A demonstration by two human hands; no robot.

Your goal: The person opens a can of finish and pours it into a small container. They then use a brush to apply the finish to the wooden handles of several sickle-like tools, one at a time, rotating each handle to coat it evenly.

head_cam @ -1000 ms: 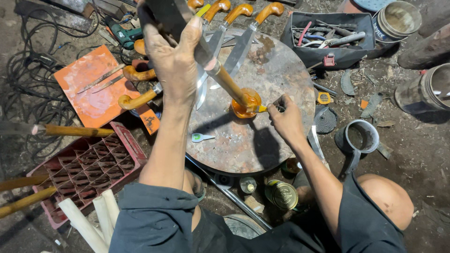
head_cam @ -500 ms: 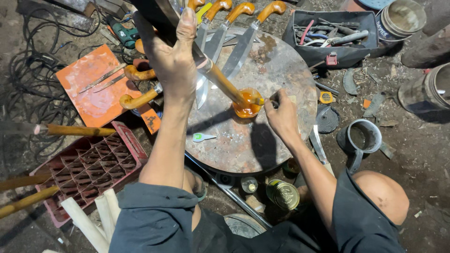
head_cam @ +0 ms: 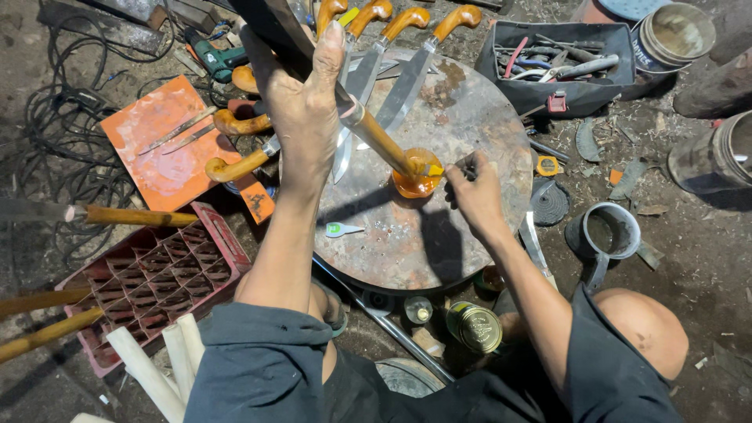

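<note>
My left hand (head_cam: pixel 301 102) is raised over the round metal table (head_cam: pixel 470 110) and grips a long knife by its blade. The knife's wooden handle (head_cam: pixel 384 145) slopes down and right, with its end resting in a small orange bowl (head_cam: pixel 415 186) on the table. My right hand (head_cam: pixel 474 192) sits just right of the bowl, its fingers pinched on a small tool whose yellow tip (head_cam: pixel 433 170) touches the end of the handle. What kind of tool it is I cannot tell.
Several knives with curved orange handles (head_cam: pixel 407 19) lie at the table's far edge, and others (head_cam: pixel 235 166) at its left. An orange board (head_cam: pixel 160 145), a red crate (head_cam: pixel 149 274) and white sticks (head_cam: pixel 157 360) are on the left. A black tool tray (head_cam: pixel 564 59), a metal mug (head_cam: pixel 603 235) and a tin can (head_cam: pixel 474 325) are nearby.
My right hand has shifted slightly beside the orange bowl, keeping its tool at the handle's end. My left hand still holds the knife in the same place.
</note>
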